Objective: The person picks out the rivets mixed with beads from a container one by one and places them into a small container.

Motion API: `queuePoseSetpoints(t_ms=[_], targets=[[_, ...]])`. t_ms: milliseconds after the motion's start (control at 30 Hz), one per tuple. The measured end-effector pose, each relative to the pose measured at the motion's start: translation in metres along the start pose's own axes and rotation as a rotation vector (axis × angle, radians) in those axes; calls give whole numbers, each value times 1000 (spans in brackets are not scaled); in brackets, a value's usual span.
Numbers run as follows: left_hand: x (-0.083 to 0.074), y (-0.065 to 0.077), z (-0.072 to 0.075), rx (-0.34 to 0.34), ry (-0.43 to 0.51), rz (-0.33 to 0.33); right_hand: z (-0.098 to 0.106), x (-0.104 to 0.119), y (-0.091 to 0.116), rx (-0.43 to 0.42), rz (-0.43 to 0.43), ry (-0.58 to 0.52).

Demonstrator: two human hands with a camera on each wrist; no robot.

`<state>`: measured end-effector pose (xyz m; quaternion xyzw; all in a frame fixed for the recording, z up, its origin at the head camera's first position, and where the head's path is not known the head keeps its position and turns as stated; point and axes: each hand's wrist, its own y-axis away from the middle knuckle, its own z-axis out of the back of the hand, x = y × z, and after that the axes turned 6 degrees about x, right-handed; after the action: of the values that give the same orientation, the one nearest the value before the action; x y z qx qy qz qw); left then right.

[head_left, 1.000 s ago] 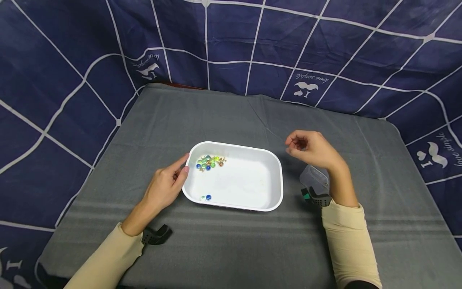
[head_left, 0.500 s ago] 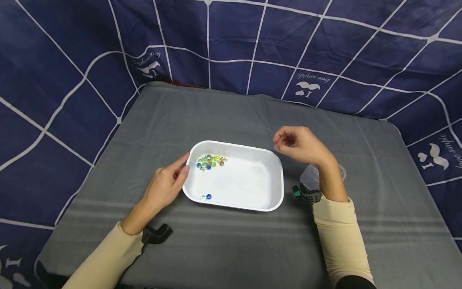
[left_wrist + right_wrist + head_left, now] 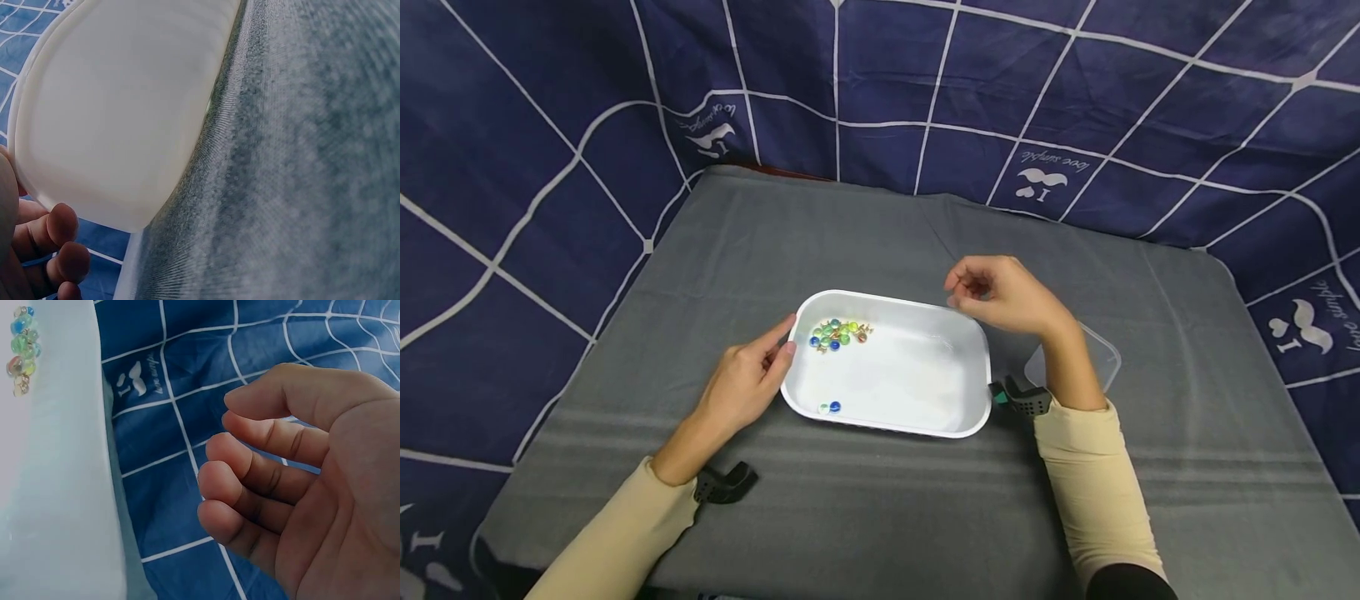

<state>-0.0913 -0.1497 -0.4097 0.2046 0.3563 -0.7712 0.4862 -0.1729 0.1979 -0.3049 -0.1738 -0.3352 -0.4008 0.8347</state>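
Observation:
A white rectangular tray [image 3: 902, 367] lies on the grey cloth. Several coloured glass marbles [image 3: 835, 335] cluster in its back left corner, mixed with small gold-coloured pieces [image 3: 865, 328]. A blue marble [image 3: 835, 407] and a pale one sit near the front wall. My left hand [image 3: 741, 383] touches the tray's left rim with index finger and thumb; the other fingers [image 3: 62, 225] curl loosely below the rim. My right hand [image 3: 1003, 292] hovers by the back right corner, fingers loosely bent, thumb near the index fingertip. Nothing shows between its fingers in the right wrist view.
A clear plastic container [image 3: 1097, 357] stands right of the tray, partly hidden behind my right forearm. Grey cloth [image 3: 880, 517] covers the table. A dark blue curtain [image 3: 880, 92] with white lines hangs along the back and sides.
My right hand has moved left, from over the cloth right of the tray to its back right corner, uncovering more of the clear container. The left hand and the marbles stay put.

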Motion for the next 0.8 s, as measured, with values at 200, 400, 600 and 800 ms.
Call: queuePoseSetpoints(t_ms=[200, 400, 600, 800], targets=[[-1, 0, 0, -3, -5, -6, -7, 0, -9, 32, 31, 7], [0, 0, 0, -4, -8, -10, -18, 3, -20, 67, 48, 31], [0, 0, 1, -9, -21, -16, -28, 7, -29, 98, 51, 24], [1, 0, 0, -11, -18, -25, -35, 11, -38, 127, 52, 34]])
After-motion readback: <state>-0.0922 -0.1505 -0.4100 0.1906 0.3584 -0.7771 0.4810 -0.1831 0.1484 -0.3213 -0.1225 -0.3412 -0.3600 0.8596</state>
